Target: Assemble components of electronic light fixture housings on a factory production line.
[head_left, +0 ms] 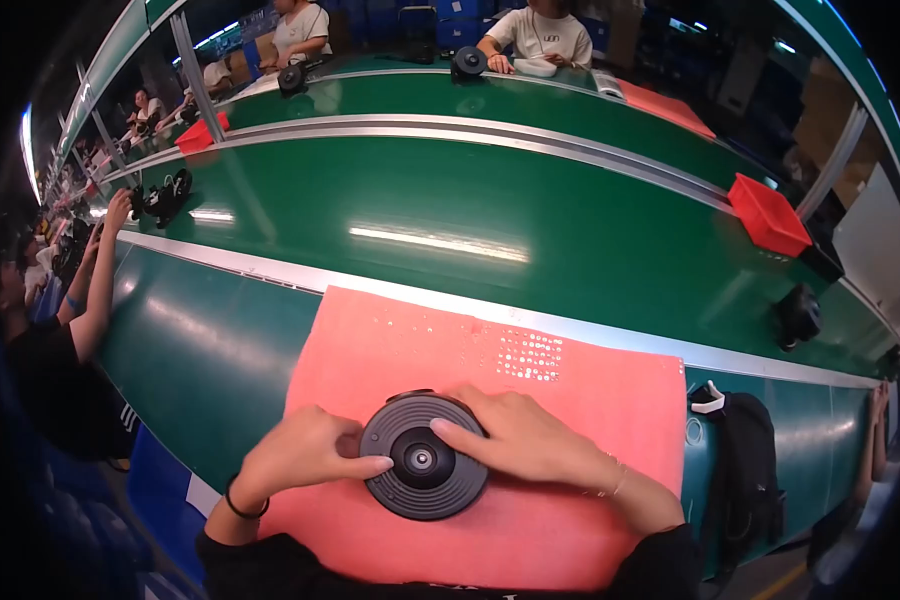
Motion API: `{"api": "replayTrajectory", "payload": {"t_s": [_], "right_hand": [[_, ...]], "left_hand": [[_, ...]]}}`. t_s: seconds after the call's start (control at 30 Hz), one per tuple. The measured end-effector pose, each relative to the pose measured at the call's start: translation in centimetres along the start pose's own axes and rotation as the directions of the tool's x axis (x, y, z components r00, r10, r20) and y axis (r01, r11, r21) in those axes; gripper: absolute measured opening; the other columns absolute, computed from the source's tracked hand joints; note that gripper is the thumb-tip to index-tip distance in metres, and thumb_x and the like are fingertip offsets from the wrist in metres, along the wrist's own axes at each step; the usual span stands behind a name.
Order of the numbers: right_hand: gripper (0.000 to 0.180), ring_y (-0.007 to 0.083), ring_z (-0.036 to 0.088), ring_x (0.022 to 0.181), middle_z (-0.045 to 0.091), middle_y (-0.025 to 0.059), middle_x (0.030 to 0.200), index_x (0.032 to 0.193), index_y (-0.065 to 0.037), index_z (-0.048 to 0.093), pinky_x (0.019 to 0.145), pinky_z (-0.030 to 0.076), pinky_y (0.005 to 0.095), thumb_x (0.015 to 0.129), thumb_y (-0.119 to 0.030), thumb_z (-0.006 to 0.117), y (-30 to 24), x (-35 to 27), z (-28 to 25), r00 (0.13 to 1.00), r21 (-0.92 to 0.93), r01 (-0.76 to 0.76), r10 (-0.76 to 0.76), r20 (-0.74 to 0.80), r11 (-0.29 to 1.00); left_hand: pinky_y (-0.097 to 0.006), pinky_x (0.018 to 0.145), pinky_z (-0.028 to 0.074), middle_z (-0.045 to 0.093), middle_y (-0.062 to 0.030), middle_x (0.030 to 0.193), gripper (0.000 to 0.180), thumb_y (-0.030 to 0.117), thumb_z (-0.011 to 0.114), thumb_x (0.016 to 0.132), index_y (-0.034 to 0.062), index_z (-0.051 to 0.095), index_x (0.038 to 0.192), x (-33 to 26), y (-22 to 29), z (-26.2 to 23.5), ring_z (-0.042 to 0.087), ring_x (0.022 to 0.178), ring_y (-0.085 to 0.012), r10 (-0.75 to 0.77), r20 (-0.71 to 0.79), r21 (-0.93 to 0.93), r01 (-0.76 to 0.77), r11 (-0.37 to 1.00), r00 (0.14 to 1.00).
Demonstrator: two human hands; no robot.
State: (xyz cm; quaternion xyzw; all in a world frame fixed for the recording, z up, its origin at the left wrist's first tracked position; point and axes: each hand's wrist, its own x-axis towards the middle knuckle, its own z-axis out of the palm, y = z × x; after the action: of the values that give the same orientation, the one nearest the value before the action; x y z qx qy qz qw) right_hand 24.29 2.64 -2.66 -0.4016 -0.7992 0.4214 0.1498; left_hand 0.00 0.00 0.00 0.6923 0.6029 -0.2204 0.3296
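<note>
Both hands on the round black ribbed plastic disc with a small metal-ringed hub (425,468). It lies flat on the salmon-pink rubber work mat (570,520), dead centre between my wrists. Left hand (305,452) cups the disc's left rim, forefinger laid across toward the hub. Right hand (520,438) covers the upper right rim, fingers loosely curled over the edge with the fingertip near the hub. Neither hand is clenched, and the disc isn't lifted.

My read: keep the pressure even on both rims so the part doesn't tilt or skate on the mat, and keep fingertips off the hub opening.

Room: mat has free margin left, right and ahead of the grip. Near edge of the mat sits close under my wrists, so little slack there. Just right of the right wrist, a black bag with a white loop (738,450) hangs off the bench. Beyond the mat, an aluminium rail (610,338), then the green conveyor belt (450,220). Red plastic bin (768,214) far right; other workers well apart.
</note>
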Motion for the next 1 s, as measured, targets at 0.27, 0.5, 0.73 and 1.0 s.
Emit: {"api": "replayTrajectory", "payload": {"t_s": [0.27, 0.5, 0.73, 1.0], "right_hand": [[0.062, 0.0356, 0.055, 0.104, 0.054, 0.0252, 0.111, 0.119, 0.001, 0.036, 0.089, 0.043, 0.0389, 0.082, -0.042, 0.059, -1.1, -1.2, -0.9, 0.986, 0.334, 0.143, -0.103, -0.133, 0.932], [0.071, 0.0285, 0.066, 0.084, 0.063, 0.018, 0.097, 0.116, 0.0, 0.047, 0.074, 0.053, 0.0347, 0.062, -0.034, 0.079, 0.6, 0.0, -1.8, 0.738, 0.001, 0.448, -0.369, -0.564, 0.894], [0.093, 0.0291, 0.055, 0.101, 0.047, 0.0174, 0.113, 0.133, -0.004, 0.022, 0.083, 0.049, 0.0373, 0.064, -0.029, 0.079, 1.5, 0.3, -3.1, 0.743, 0.201, 0.43, -0.218, -0.633, 0.88], [0.09, 0.0291, 0.05, 0.112, 0.042, 0.0182, 0.127, 0.138, -0.008, 0.016, 0.092, 0.046, 0.0391, 0.069, -0.015, 0.074, 1.5, 0.6, -3.6, 0.75, 0.258, 0.448, -0.202, -0.63, 0.856]], "left_hand": [[-0.033, 0.083, 0.047, 0.054, -0.0138, 0.116, 0.081, 0.019, 0.074, 0.069, -0.0037, 0.031, 0.134, -0.1, 2.0, 2.6, 0.055, 0.103, -0.0188, 0.308, -0.525, -0.707, -0.608, 0.361, 0.794], [-0.034, 0.076, 0.054, 0.059, -0.018, 0.107, 0.083, 0.021, 0.077, 0.063, -0.0062, 0.037, 0.13, 0.5, 5.2, 0.5, 0.061, 0.096, -0.0239, 0.376, -0.797, -0.224, -0.808, 0.544, 0.473], [-0.031, 0.082, 0.049, 0.053, -0.0142, 0.117, 0.083, 0.016, 0.075, 0.066, -0.0049, 0.032, 0.134, 4.0, 4.7, -1.6, 0.055, 0.103, -0.02, 0.368, -0.774, -0.449, -0.857, 0.255, 0.515], [-0.033, 0.097, 0.037, 0.047, -0.0114, 0.124, 0.068, 0.049, 0.052, 0.085, 0.0001, 0.035, 0.13, 10.2, 8.0, -2.6, 0.045, 0.116, -0.0195, 0.15, -0.815, -0.568, -0.722, -0.395, 0.559]]}}
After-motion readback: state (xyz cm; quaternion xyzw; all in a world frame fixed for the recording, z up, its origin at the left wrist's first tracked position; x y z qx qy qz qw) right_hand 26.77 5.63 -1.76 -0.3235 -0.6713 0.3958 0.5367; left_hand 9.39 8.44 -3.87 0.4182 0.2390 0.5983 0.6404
